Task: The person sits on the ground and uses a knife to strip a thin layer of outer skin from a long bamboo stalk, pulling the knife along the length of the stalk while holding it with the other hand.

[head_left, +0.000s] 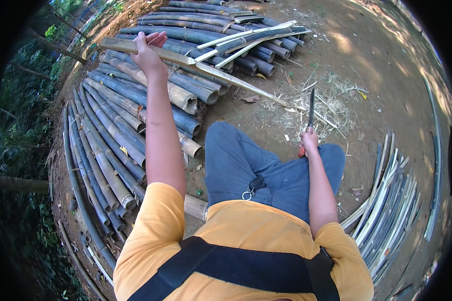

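My left hand [150, 54] is stretched far out over the bamboo pile. It is around a wide, tan split-bamboo slat [176, 57], its thumb and loosely curled fingers showing above the slat. From near that slat's end, a narrower bamboo strip [243, 85] slants down to the ground; whether the two are joined I cannot tell. Close to my right knee, my right hand [309, 142] is closed on the reddish handle of a knife [312, 110]. The dark, narrow blade points away from me, over pale shavings [334, 105].
Stacked bamboo poles [120, 133] fill the left side, with more poles [186, 34] farther off. Several split strips [258, 37] lie across those. A bundle of thin bamboo strips [386, 215] rests on the dirt at the right. Dense plants [22, 135] border the far left.
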The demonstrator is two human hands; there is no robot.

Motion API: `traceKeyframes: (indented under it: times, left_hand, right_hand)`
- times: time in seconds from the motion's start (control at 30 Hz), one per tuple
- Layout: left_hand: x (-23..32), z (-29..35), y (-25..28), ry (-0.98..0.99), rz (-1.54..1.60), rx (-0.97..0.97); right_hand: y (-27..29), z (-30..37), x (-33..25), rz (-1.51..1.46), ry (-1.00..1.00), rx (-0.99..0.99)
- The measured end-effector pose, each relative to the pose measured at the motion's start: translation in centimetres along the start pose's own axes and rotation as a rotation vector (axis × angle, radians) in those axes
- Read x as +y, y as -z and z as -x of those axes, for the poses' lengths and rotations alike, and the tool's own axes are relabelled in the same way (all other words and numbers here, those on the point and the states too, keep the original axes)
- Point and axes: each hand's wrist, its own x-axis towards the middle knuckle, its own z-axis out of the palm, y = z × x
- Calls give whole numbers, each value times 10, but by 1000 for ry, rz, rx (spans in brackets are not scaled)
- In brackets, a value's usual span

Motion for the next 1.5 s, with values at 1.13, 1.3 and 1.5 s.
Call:
traceKeyframes:
  times: [1.13,1.3,1.5]
  left_hand:
    - [-62,194,32,156,360,39]
    - [-74,183,40,221,372,53]
    - [-73,181,37,200,341,12]
  right_hand:
    - [-20,154,-97,523,373,-59]
    - [-38,176,-110,763,416,-168]
    - [-41,180,-100,854,390,-149]
